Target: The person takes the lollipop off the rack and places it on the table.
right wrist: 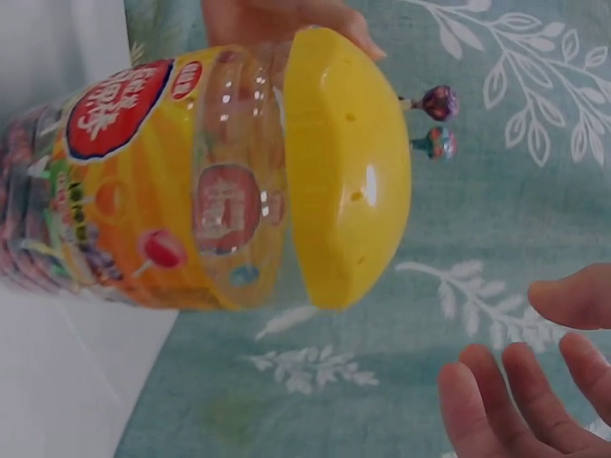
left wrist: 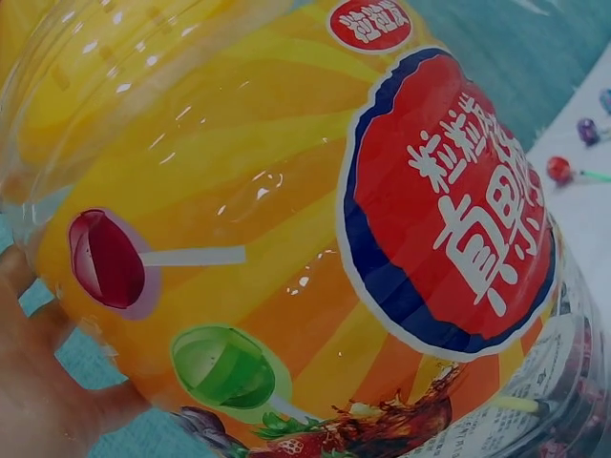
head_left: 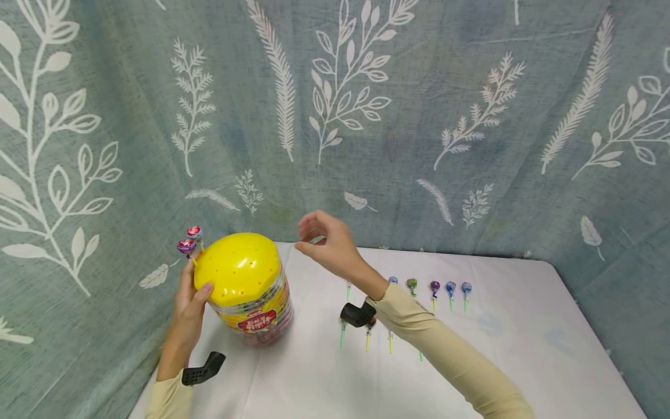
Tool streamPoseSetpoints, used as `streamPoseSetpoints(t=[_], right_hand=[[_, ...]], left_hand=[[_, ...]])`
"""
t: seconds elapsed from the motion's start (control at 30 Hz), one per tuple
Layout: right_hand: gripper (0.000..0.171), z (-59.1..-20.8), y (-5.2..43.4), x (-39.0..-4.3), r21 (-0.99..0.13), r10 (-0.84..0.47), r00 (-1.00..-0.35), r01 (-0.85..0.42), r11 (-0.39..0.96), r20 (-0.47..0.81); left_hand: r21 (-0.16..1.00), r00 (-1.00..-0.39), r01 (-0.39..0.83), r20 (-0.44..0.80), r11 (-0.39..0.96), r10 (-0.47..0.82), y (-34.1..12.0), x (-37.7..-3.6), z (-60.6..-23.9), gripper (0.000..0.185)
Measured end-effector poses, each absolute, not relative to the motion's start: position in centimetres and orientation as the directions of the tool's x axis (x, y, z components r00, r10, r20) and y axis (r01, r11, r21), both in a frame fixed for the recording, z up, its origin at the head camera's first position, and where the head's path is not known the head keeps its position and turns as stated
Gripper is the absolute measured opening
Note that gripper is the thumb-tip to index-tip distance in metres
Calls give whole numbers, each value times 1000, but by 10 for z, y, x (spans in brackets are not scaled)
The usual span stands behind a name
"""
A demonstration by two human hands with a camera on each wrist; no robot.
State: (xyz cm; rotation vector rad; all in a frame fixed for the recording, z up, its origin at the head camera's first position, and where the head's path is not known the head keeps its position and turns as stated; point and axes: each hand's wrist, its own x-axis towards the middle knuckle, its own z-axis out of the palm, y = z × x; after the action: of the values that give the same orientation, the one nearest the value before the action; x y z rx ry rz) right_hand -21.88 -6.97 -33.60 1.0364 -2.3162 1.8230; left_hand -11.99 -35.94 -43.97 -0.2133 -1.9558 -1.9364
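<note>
A clear lollipop jar with a yellow domed lid full of small holes stands slightly tilted on the white table, at the left. My left hand grips the jar's side, with the thumb on the lid's rim. Two wrapped lollipops, one purple and one red, stick out of the lid's far left side. My right hand hovers just right of the lid with its fingers loosely curled, and it holds nothing. The right wrist view shows the lid, the two lollipops and my bare fingers.
Several wrapped lollipops lie in rows on the table, right of my right forearm. A leaf-patterned green curtain hangs close behind and on both sides. The table's right edge runs along the curtain.
</note>
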Motion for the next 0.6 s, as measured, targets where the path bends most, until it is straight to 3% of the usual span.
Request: streamPoseSetpoints(t=[0.6], right_hand=[[28,-319,-143,-228,-832,-557,-722,-546,96,410]], left_hand=[[945,-929,326,327,33,-172,-358,-120,-441,66]])
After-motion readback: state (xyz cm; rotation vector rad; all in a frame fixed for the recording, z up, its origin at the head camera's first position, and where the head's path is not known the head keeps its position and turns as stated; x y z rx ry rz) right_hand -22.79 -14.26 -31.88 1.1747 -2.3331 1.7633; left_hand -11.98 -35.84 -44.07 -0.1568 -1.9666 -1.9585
